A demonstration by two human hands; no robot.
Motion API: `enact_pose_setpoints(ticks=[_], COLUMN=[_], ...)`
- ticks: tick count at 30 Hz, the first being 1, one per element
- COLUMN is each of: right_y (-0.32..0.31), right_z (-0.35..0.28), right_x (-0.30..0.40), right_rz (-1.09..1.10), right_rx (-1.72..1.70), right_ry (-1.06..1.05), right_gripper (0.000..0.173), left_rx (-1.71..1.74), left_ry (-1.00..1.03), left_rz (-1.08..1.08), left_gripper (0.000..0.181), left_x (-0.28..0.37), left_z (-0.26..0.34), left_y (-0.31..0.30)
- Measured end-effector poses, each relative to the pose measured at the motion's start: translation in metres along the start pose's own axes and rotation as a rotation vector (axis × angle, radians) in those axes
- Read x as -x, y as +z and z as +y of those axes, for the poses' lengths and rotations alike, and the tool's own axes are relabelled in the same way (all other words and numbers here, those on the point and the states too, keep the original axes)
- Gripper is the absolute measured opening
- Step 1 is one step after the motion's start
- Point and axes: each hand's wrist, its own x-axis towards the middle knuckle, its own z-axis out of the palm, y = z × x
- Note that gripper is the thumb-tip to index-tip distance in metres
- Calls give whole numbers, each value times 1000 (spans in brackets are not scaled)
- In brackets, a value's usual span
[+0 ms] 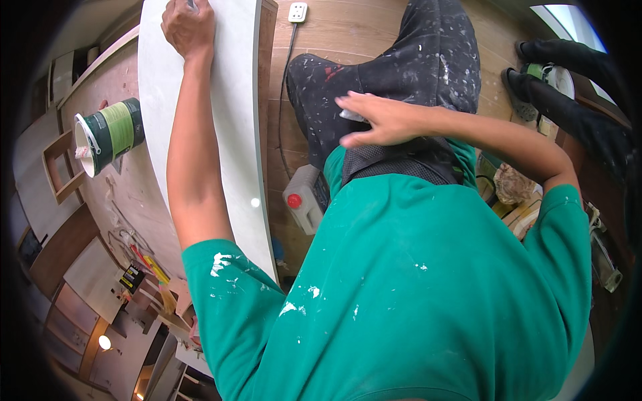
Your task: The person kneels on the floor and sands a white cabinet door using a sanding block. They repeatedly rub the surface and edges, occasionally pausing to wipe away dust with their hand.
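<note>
My left hand [188,30] is at the top left, its fingers curled over the long white panel [233,125]. A bit of a small grey object [192,5] shows in its grip at the picture's edge; the rest is hidden. My right hand [383,120] is over my paint-spotted dark trousers [421,75], slightly blurred, with thumb and fingers spread. A whitish thing [353,116] shows between thumb and fingers; whether the hand grips it cannot be told.
A green bucket [118,131] stands left of the panel. Right of the panel are a power socket block [298,12] with its cable and a plastic jug [305,198] with a red cap. Another person's legs [567,95] are at the upper right, near a second bucket [559,82].
</note>
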Motion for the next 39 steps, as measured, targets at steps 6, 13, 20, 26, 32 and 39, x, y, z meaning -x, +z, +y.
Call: enact_pose_setpoints(ticks=[6,13,20,26,32,39], right_y=[31,37,-11,-86,-127,-93], right_z=[-126,-192,-140,-86,61,-55], right_x=[-112,-148,-202,-261,-327,-255], right_rz=[92,131,413,633,661,658], right_rx=[-1043,-1319,-1167,-1135,-916,-895], right_ry=[880,976,976,977,701,593], right_gripper=[69,100,89,66,53,72], left_rx=[-39,-105,-129,-176,-159,-145], left_ry=[34,76,95,123,144,123], left_rz=[23,68,95,118,130,144], left_gripper=[42,40,38,36,36,39], left_x=[-10,-21,-24,-22,-28,-16], left_z=[-13,-29,-36,-36,-28,-41], left_y=[0,-2,5,-2,1,-1])
